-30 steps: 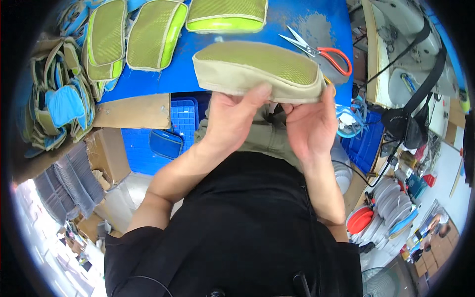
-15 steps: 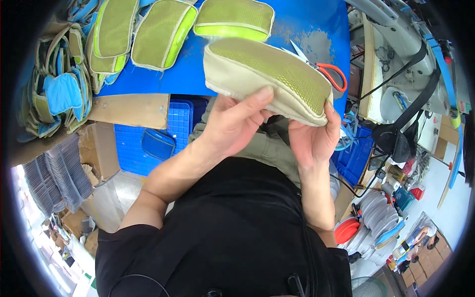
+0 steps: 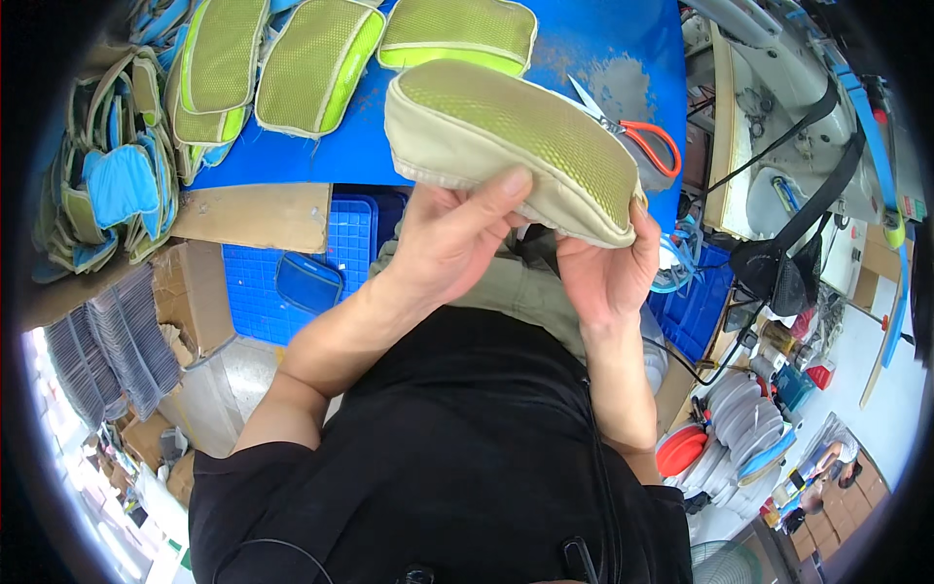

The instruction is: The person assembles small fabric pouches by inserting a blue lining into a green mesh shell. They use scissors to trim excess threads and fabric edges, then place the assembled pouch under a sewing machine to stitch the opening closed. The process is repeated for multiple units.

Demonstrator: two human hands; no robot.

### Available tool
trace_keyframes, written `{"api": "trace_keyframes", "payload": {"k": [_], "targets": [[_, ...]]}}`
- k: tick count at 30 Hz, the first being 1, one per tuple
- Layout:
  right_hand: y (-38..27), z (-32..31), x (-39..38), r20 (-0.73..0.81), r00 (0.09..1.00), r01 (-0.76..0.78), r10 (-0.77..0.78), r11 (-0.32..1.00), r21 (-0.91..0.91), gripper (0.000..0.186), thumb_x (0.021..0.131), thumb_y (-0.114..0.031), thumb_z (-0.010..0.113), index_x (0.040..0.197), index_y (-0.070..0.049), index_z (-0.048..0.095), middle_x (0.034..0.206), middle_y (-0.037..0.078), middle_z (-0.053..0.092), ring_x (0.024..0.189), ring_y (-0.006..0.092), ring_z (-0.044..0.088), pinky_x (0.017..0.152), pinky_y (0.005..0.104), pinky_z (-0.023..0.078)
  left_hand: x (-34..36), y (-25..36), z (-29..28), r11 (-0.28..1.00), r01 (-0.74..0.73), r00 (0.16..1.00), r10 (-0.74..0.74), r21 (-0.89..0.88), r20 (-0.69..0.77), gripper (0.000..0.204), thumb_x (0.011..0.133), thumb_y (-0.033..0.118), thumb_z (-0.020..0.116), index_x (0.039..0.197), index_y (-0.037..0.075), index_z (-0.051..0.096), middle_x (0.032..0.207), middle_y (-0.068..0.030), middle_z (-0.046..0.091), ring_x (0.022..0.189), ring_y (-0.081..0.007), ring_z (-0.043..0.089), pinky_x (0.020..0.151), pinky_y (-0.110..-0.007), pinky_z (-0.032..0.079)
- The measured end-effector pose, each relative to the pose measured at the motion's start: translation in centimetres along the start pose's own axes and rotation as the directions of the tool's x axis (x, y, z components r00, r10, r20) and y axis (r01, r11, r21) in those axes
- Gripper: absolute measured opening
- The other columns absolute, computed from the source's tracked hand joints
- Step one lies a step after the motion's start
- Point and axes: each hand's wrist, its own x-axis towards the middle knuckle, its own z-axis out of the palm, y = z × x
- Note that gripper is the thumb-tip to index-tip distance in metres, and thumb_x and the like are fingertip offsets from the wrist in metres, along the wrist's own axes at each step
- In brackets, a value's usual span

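A beige pouch with an olive-green mesh top (image 3: 516, 136) is held tilted in the air, its right end lower. My left hand (image 3: 457, 229) grips its lower left side, thumb along the beige wall and other fingers partly hidden beneath. My right hand (image 3: 608, 263) grips the lower right end, fingers curled at the corner. Behind it, orange-handled scissors (image 3: 647, 146) lie on the blue worktop (image 3: 336, 161), along with several flat green mesh pouches (image 3: 316, 63) at the upper left.
Stacked blue and olive pieces (image 3: 117, 185) are at left above cardboard (image 3: 253, 214). Blue crates (image 3: 253, 297) sit under the worktop. A sewing machine (image 3: 788, 58) stands right, with round grey stacked items (image 3: 739, 419) below. A distant co-worker (image 3: 837, 457) is at lower right.
The pouch has tilted, its right end dropping toward me and showing more mesh, and my right hand has turned with it. The whole view has shifted slightly.
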Motion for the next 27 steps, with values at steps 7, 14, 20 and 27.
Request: {"api": "trace_keyframes", "payload": {"k": [7, 14, 20, 27], "targets": [[0.7, 1.0, 0.0, -0.103, 0.994, -0.03, 0.024, 0.998, -0.05, 0.044, 0.102, -0.035, 0.056, 0.137, -0.008, 0.057, 0.131, 0.009, 0.067, 0.117, 0.0229, 0.065, 0.091, 0.037, 0.052, -0.1, 0.2, 0.5, 0.998, -0.062, 0.996, 0.063, 0.018, -0.061, 0.041, 0.104, 0.009, 0.056, 0.144, 0.007, 0.047, 0.139, -0.0106, 0.059, 0.125, -0.0222, 0.06, 0.105, -0.044, 0.051], [2.7, -3.0, -1.4, 0.005, 0.921, -0.324, 0.391, 0.771, -0.548, 0.045, 0.105, -0.045, 0.054, 0.124, -0.006, 0.062, 0.113, 0.006, 0.071, 0.101, 0.0148, 0.067, 0.081, 0.0316, 0.049, 0.6, 1.3, 0.1, 0.906, -0.2, 0.933, 0.292, 0.373, -0.209, 0.043, 0.097, 0.006, 0.067, 0.137, 0.0, 0.052, 0.13, -0.0101, 0.064, 0.115, -0.0182, 0.064, 0.101, -0.036, 0.05], [-1.9, -0.2, -2.1, 0.29, 0.946, 0.269, -0.146, -0.146, -0.952, 0.036, 0.087, -0.031, 0.077, 0.111, -0.006, 0.066, 0.104, 0.009, 0.07, 0.095, 0.0261, 0.068, 0.084, 0.0365, 0.051, 0.1, 7.0, 1.3, 0.656, 0.102, 0.985, 0.038, 0.748, -0.169, 0.032, 0.085, 0.002, 0.073, 0.114, 0.001, 0.062, 0.104, -0.0033, 0.067, 0.095, -0.0122, 0.063, 0.087, -0.027, 0.051], [-4.2, 2.5, -1.3, 0.63, 0.759, 0.629, 0.167, -0.439, -0.642, 0.035, 0.088, -0.043, 0.072, 0.101, -0.011, 0.065, 0.097, 0.009, 0.065, 0.09, 0.0337, 0.066, 0.075, 0.042, 0.051, 0.2, 6.9, 3.5, 0.27, 0.11, 0.789, -0.609, 0.957, 0.082, 0.028, 0.072, 0.012, 0.081, 0.092, 0.0, 0.064, 0.076, -0.0066, 0.06, 0.071, -0.0122, 0.057, 0.065, -0.03, 0.047]]}}
